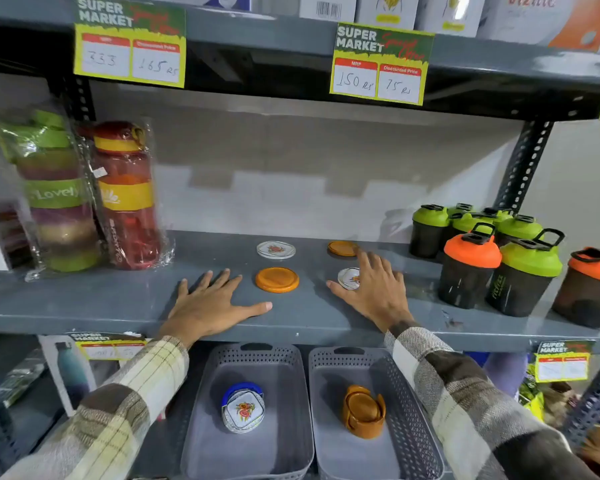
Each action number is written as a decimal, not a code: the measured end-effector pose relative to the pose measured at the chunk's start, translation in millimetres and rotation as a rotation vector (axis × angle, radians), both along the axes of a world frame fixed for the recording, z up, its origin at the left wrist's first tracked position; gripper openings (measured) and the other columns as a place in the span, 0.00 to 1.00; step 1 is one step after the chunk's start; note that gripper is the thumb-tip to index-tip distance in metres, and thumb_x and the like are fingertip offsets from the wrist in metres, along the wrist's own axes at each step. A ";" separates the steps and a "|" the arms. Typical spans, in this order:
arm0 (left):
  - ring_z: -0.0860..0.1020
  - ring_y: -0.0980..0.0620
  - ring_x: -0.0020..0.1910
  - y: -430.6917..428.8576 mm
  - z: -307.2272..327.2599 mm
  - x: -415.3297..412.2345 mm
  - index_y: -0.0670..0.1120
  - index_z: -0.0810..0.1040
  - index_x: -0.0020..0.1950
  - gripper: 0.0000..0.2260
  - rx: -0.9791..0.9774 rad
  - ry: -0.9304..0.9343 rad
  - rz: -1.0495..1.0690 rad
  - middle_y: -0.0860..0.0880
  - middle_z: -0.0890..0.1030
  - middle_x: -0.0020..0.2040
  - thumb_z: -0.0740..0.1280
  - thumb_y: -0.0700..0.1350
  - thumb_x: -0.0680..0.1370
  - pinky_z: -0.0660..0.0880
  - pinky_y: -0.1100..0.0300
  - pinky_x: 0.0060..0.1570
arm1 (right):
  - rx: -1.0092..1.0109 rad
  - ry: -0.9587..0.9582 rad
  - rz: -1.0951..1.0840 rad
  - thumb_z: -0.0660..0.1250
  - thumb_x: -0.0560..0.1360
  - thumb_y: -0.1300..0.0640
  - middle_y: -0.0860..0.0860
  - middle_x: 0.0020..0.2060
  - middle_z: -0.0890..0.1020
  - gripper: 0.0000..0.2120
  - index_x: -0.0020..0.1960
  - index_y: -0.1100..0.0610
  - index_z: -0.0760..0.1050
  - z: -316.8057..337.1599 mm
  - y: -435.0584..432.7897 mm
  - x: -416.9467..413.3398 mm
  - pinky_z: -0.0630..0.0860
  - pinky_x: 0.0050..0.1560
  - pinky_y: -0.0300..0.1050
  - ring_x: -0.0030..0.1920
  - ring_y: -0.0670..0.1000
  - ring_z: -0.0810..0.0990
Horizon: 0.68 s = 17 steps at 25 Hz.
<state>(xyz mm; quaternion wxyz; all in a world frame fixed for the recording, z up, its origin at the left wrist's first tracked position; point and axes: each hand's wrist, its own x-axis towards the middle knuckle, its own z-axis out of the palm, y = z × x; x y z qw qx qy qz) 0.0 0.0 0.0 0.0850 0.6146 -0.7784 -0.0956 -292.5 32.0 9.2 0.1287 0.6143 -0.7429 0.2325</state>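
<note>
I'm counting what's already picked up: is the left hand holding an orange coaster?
No, the left hand lies flat on the grey shelf, fingers straight, apart from the nearer orange coaster.

A grey metal rack fills the view. Its middle shelf (pixel 84 299) runs across the full width, and the upper shelf (pixel 257 32) throws a stepped shadow on the pale wall (pixel 291 174) behind. A black slotted left upright (pixel 75 98) and right upright (pixel 527 161) carry the shelves. A left price card (pixel 129 43) and a right price card (pixel 381 64), both green and yellow, hang from the upper shelf's edge. A wrapped green bottle (pixel 54 192) and a wrapped red bottle (pixel 127 199) stand at the left end, with shaker bottles (pixel 470 268) clustered at the right. White cartons (pixel 385 8) sit on top.
</note>
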 end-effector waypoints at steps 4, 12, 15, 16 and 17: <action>0.42 0.52 0.81 -4.9 -3.4 2.7 0.59 0.48 0.82 0.55 -0.041 -0.046 0.016 0.57 0.44 0.82 0.44 0.86 0.60 0.40 0.37 0.75 | 0.102 -0.120 -0.044 0.65 0.71 0.28 0.58 0.68 0.77 0.43 0.76 0.54 0.62 -7.8 -6.3 -8.9 0.70 0.66 0.61 0.70 0.62 0.73; 0.42 0.54 0.80 -5.7 -5.1 2.9 0.61 0.50 0.81 0.53 -0.040 -0.016 0.013 0.59 0.45 0.82 0.46 0.86 0.60 0.39 0.39 0.76 | 0.075 -0.243 -0.028 0.65 0.76 0.34 0.65 0.66 0.77 0.38 0.75 0.57 0.59 -16.1 -11.5 -13.0 0.65 0.68 0.63 0.69 0.68 0.70; 0.44 0.54 0.80 -5.8 -3.8 5.7 0.62 0.51 0.81 0.51 -0.042 0.006 0.005 0.59 0.46 0.82 0.47 0.85 0.62 0.40 0.40 0.76 | 0.003 -0.245 -0.005 0.70 0.71 0.32 0.61 0.64 0.79 0.42 0.72 0.56 0.61 -12.8 -0.5 -9.6 0.65 0.66 0.62 0.67 0.65 0.72; 0.44 0.54 0.80 -6.2 -4.0 6.6 0.62 0.52 0.81 0.50 -0.044 0.013 0.008 0.59 0.47 0.82 0.47 0.84 0.62 0.40 0.40 0.76 | -0.046 -0.242 0.017 0.73 0.68 0.31 0.60 0.62 0.79 0.43 0.71 0.55 0.62 -9.3 4.9 -7.3 0.67 0.64 0.62 0.65 0.64 0.73; 0.45 0.54 0.80 -6.3 -3.6 6.2 0.62 0.52 0.81 0.50 -0.050 0.013 0.007 0.59 0.48 0.82 0.47 0.84 0.63 0.40 0.40 0.76 | -0.128 -0.242 0.061 0.75 0.65 0.31 0.57 0.60 0.80 0.44 0.70 0.55 0.64 -5.7 12.5 -4.6 0.70 0.62 0.61 0.63 0.63 0.74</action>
